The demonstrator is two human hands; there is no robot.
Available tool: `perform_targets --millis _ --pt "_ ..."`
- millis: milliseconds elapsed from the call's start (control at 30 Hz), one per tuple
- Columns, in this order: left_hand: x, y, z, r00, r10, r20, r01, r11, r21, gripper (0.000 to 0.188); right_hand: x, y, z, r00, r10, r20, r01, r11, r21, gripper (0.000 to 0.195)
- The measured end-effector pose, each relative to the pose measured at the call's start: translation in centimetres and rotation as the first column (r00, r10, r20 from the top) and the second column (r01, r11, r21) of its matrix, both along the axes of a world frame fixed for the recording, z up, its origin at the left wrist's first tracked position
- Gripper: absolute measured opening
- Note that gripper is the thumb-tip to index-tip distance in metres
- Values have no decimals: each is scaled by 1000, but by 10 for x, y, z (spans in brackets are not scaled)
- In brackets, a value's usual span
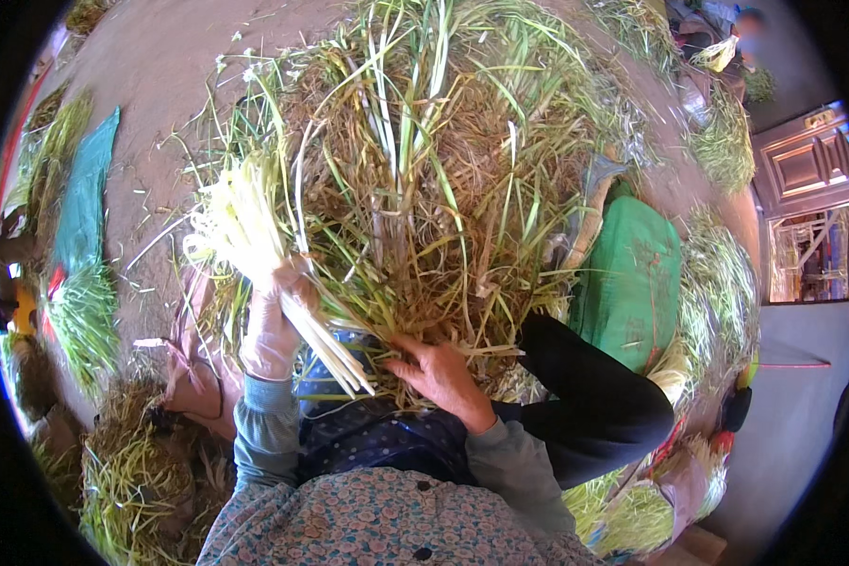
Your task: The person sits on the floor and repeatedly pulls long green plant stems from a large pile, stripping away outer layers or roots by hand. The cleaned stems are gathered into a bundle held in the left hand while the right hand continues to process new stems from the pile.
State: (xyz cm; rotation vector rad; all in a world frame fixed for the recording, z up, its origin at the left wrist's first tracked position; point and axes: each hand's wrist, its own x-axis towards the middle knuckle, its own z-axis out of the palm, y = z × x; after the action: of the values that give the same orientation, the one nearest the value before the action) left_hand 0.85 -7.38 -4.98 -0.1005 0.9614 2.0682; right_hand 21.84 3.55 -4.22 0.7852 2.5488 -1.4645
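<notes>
My left hand [272, 329], in a thin pale glove, is closed around a bundle of pale stalks [244, 212]. Their looped, whitish-yellow tops fan out above the fist, and the straight white ends slant down to the right below it. A large heap of green-leaved plants with dry brown leaves [460, 148] fills the space before my knees. At its near edge rests my bare right hand [442, 375], thumb and forefinger apart against the dry leaves. No stalk shows clearly between those fingers. Under both hands lies a dark blue dotted cloth [382, 431] on my lap.
A stuffed green woven sack [630, 276] stands beyond my bent right knee [608, 396]. More leafy heaps lie at right [718, 290] and lower left [134, 481]. A teal sheet [85, 191] is on the floor at left. Another person [746, 42] is at the far upper right.
</notes>
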Motion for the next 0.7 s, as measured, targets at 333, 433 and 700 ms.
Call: perform_targets --millis 333,433,700 --pt "4 -1 -3 999 28 23 -27 999 -21 24 36 -17 -11 992 -120 -39 116 988 -105 28" --pt "0 -2 4 999 -4 -46 3 1000 -28 27 37 -17 -14 977 -170 -127 149 975 -164 22" --pt "1 -26 21 984 7 -177 -4 1000 20 62 3 -7 13 907 -307 -288 219 928 -300 17"
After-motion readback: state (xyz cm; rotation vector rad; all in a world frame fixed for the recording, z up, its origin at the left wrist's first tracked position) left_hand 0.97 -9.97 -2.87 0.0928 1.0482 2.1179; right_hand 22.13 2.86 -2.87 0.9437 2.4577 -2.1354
